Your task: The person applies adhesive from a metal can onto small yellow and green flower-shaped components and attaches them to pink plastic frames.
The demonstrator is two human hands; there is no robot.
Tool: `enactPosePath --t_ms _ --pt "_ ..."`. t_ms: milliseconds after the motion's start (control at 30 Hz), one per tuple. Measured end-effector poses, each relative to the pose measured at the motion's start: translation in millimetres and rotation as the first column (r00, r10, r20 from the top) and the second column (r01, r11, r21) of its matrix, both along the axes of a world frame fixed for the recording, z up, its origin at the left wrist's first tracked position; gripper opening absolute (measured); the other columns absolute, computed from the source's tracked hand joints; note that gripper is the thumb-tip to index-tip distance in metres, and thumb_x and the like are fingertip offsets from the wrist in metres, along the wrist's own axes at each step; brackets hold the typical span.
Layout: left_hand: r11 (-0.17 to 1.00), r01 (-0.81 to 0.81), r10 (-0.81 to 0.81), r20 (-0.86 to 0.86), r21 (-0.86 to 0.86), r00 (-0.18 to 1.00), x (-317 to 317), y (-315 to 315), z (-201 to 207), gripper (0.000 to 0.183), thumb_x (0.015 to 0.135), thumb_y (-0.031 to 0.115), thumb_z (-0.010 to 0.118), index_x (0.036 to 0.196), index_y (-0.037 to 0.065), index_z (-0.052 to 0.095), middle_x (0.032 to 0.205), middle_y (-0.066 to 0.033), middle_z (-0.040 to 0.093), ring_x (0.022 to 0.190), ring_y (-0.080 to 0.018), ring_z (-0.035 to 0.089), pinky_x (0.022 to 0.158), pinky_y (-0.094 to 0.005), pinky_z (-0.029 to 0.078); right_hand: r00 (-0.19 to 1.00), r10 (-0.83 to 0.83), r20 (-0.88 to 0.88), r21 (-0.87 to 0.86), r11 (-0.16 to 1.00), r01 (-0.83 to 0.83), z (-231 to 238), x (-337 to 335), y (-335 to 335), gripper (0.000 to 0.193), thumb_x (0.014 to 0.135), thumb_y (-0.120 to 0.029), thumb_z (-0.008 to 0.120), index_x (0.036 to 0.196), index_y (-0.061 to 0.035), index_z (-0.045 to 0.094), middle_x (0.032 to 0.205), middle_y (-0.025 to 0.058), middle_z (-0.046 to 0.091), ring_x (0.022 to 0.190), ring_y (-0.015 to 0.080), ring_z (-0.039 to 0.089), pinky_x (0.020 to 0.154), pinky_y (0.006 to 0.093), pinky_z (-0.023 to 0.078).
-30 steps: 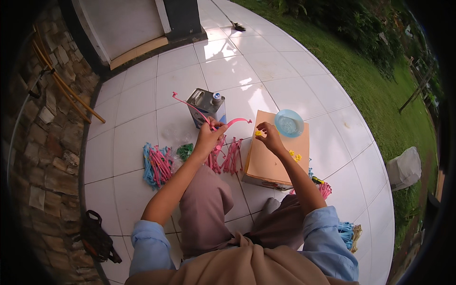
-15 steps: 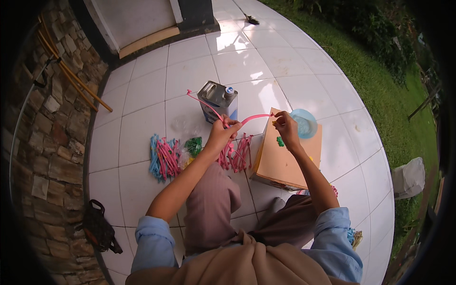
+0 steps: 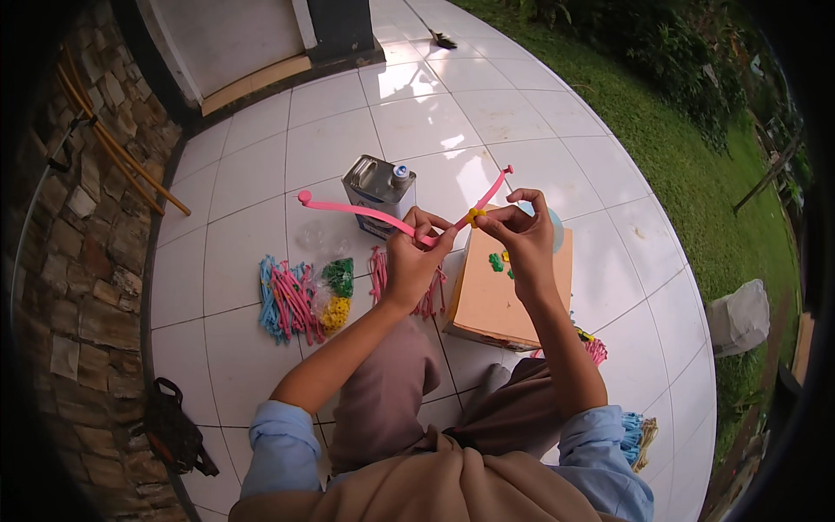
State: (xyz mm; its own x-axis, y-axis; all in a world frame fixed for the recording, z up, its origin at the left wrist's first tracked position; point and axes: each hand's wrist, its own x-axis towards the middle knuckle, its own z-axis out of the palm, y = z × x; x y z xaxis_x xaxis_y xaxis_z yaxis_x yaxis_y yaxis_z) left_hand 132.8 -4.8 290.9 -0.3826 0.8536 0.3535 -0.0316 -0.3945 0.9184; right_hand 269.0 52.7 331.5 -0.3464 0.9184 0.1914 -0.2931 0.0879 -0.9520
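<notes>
My left hand (image 3: 407, 268) pinches a pink rubbery strap (image 3: 358, 210) near its middle; one knobbed end points out to the left. Against the strap, right of my left fingers, sits a small yellow flower-shaped piece (image 3: 475, 217). My right hand (image 3: 524, 248) grips this piece between thumb and a finger, with the other fingers raised. The strap's other end rises beyond the piece to the upper right. Below my right hand stands a cardboard box (image 3: 496, 306), with small green flower-shaped pieces (image 3: 497, 261) on top.
A light blue bowl (image 3: 557, 228) is partly hidden behind my right hand. Ahead stands a metal can (image 3: 377, 184). Pink straps (image 3: 294, 296), blue straps (image 3: 269, 304) and bags of green pieces (image 3: 339, 277) and yellow pieces (image 3: 335, 313) lie on the tiles. A black bag (image 3: 178, 426) rests left.
My right hand has moved from the strap's tip toward my left hand, with the yellow piece now further along the strap. The strap's right end now sticks out free.
</notes>
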Motion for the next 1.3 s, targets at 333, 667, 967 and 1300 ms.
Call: enactPosePath --t_ms 333,667,967,1300 --pt "0.999 0.003 -0.004 0.036 0.043 0.999 8.4 1.6 0.6 0.033 0.081 -0.005 0.059 0.071 0.007 0.03 0.085 -0.007 0.057 0.061 0.0008 0.044 0.055 -0.0153 0.038 0.999 -0.025 -0.031 -0.018 1.0 0.024 -6.5 -4.6 1.1 0.044 0.072 0.002 0.07 0.097 -0.0055 0.035 0.077 0.0134 0.065 0.077 0.0151 0.062 0.074 0.026 0.047" --pt "0.996 0.071 -0.075 0.086 0.049 0.993 9.1 2.2 1.0 0.036 0.081 -0.006 0.057 0.072 0.009 0.026 0.091 -0.0107 0.059 0.06 0.0013 0.04 0.053 -0.0145 0.035 0.997 -0.072 -0.008 0.113 0.991 0.073 -14.9 -3.5 3.3 0.042 0.073 -0.001 0.071 0.097 -0.0067 0.036 0.076 0.0069 0.062 0.069 0.0074 0.053 0.061 0.0209 0.04" --pt "0.994 0.071 -0.079 0.095 0.089 0.992 6.2 3.2 -3.7 0.037 0.081 -0.004 0.059 0.071 0.011 0.027 0.093 -0.01 0.059 0.062 0.0004 0.04 0.053 -0.0145 0.035 0.976 -0.196 0.095 0.034 0.981 0.193 -21.0 -12.0 -1.8 0.058 0.073 -0.006 0.072 0.112 -0.0065 0.029 0.084 0.0071 0.059 0.071 0.0094 0.049 0.065 0.0202 0.041" --pt "0.996 0.079 -0.08 0.035 0.04 0.996 7.7 4.1 -3.0 0.039 0.08 -0.003 0.063 0.068 0.011 0.029 0.091 -0.0096 0.059 0.06 -0.0004 0.045 0.051 -0.016 0.038 0.999 -0.045 -0.022 -0.123 0.991 0.042 -17.4 -8.9 -0.1 0.061 0.076 0.005 0.063 0.117 -0.0076 0.02 0.071 0.0045 0.055 0.069 0.0089 0.051 0.072 0.0222 0.042"
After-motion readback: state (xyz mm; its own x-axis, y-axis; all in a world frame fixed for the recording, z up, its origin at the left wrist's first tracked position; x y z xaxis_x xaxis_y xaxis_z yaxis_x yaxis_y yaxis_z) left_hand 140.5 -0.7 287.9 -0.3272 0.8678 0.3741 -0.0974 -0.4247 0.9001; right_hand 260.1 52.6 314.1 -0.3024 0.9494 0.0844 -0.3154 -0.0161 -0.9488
